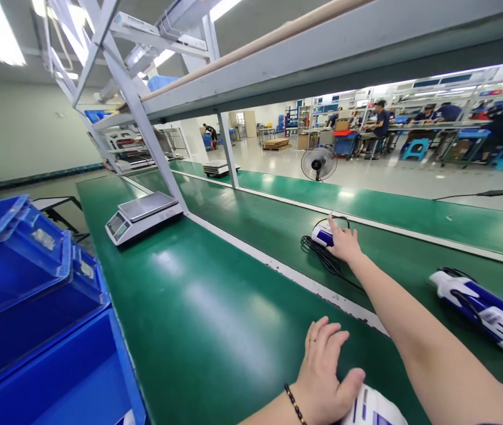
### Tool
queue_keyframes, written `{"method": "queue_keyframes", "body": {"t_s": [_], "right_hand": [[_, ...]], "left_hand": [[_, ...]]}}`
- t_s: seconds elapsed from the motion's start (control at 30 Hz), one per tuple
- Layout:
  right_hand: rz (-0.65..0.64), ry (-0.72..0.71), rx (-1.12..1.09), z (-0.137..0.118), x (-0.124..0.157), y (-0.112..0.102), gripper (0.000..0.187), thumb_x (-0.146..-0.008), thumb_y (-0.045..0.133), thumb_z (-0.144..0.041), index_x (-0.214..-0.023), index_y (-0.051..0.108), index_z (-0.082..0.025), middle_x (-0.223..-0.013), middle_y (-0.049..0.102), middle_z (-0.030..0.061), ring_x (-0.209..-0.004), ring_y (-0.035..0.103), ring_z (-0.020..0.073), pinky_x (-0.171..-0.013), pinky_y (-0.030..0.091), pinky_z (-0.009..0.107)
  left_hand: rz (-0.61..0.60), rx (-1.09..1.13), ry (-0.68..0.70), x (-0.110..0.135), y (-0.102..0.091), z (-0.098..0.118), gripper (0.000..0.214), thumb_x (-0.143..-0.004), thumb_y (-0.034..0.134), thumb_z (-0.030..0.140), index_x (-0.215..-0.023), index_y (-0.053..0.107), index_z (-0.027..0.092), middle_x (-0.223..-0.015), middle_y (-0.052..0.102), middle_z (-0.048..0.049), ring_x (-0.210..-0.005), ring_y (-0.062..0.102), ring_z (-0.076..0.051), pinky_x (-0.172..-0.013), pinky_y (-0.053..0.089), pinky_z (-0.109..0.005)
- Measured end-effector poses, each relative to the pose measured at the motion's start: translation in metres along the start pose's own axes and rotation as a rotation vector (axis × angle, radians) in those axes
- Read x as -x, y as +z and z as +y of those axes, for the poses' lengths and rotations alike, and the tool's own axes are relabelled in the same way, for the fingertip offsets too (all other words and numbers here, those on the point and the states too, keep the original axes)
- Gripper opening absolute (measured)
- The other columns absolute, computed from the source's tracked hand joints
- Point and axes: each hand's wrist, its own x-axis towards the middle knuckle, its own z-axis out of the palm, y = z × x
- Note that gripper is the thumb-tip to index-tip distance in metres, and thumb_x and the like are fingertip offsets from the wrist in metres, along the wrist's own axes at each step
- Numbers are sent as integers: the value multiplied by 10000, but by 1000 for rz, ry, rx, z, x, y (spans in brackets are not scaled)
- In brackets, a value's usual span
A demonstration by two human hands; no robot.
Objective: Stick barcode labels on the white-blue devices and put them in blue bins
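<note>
My right hand (344, 241) reaches across to the middle lane of the green work surface. Its thumb and index finger straddle the near end of a white and purple corded appliance (322, 234), whose exact kind I cannot make out. A black cord (322, 254) lies bundled beside it. Lower down, my left hand (325, 372) has its fingers stretched out, with a beaded bracelet at the wrist. Its thumb is at the edge of a second white and purple appliance (373, 407), mostly cut off by the frame bottom. A third such appliance (486, 313) lies at the right, cord along its body.
A digital scale (147, 215) stands on the near lane, beside a metal rack post (154, 130). Blue bins (48, 354) line the left edge. Overhead runs a shelf beam (278, 65). Beyond are another scale (219, 167), a fan (318, 162) and several seated people.
</note>
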Motion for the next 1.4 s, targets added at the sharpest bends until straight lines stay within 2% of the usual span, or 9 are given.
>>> {"method": "queue_keyframes", "body": {"t_s": [0.27, 0.43, 0.7, 0.87, 1.0, 1.1, 1.2, 1.3, 1.4], "right_hand": [[-75, -79, -33, -13, -23, 1, 469, -876, 557, -379, -1291, 439, -193, -1291, 454, 105, -1070, 516, 248, -849, 469, 453], [-179, 18, -57, -13, -38, -5, 430, -883, 541, -411, -1236, 488, -172, -1202, 525, 97, -1017, 551, 227, -838, 475, 441], [-295, 126, -133, -3, -17, -50, 389, -890, 543, -372, -1215, 508, -162, -1209, 526, 98, -1024, 551, 225, -857, 466, 446], [-307, 103, -194, -33, 9, -100, 374, -898, 531, -368, -1211, 507, -164, -1165, 549, 90, -976, 571, 210, -821, 487, 426], [-310, -70, -280, -91, 56, -135, 357, -906, 515, -382, -1184, 518, -158, -1062, 589, 70, -864, 601, 175, -745, 515, 376], [-313, -246, -356, -135, 103, -150, 428, -913, 490, -376, -1278, 442, -157, -965, 623, 61, -760, 620, 162, -672, 523, 341], [-285, -428, -417, -170, 152, -159, 715, -852, 498, -277, -1441, 148, -74, -866, 663, 109, -707, 641, 224, -590, 508, 340], [-300, -605, -453, -190, 191, -163, 945, -703, 584, -211, -1457, 42, -33, -747, 678, 105, -601, 637, 251, -485, 467, 306], [-291, -640, -475, -183, 199, -167, 951, -675, 627, -219, -1472, 112, -161, -782, 686, 56, -607, 637, 215, -501, 469, 270]], "left_hand": [[-13, 72, -40, -8, 6, -13, 466, -783, 519, 317, -1200, 477, 112, -1237, 537, -161, -1266, 402, -310, -1077, 315, -574], [-4, 87, -37, -7, 6, -18, 440, -820, 479, 304, -1220, 453, 121, -1249, 532, -157, -1268, 402, -288, -1070, 340, -556], [11, 135, -98, -8, 11, -21, 462, -876, 432, 346, -1286, 383, 139, -1306, 476, -166, -1279, 393, -277, -1054, 365, -539], [279, 52, -209, -19, 4, -31, 694, -827, 544, 372, -1371, 175, 148, -1438, 239, -205, -1348, 278, -309, -1065, 334, -547], [502, -194, -185, -22, -45, -37, 808, -747, 645, 413, -1363, 192, 150, -1433, 239, -213, -1350, 245, -363, -1056, 312, -583], [389, -314, -211, 0, -94, -34, 695, -726, 648, 301, -1321, 301, 204, -1333, 439, -137, -1255, 423, -317, -1007, 407, -523], [262, -342, -249, 42, -126, -30, 615, -717, 606, 222, -1279, 358, 228, -1249, 534, -85, -1132, 553, -252, -917, 509, -415], [228, -435, -199, 91, -131, -37, 564, -726, 585, 232, -1258, 398, 224, -1262, 542, -91, -1118, 574, -245, -893, 532, -380], [178, -533, -122, 129, -123, -48, 565, -756, 580, 283, -1288, 400, 224, -1298, 528, -109, -1138, 569, -250, -900, 532, -364]]}}
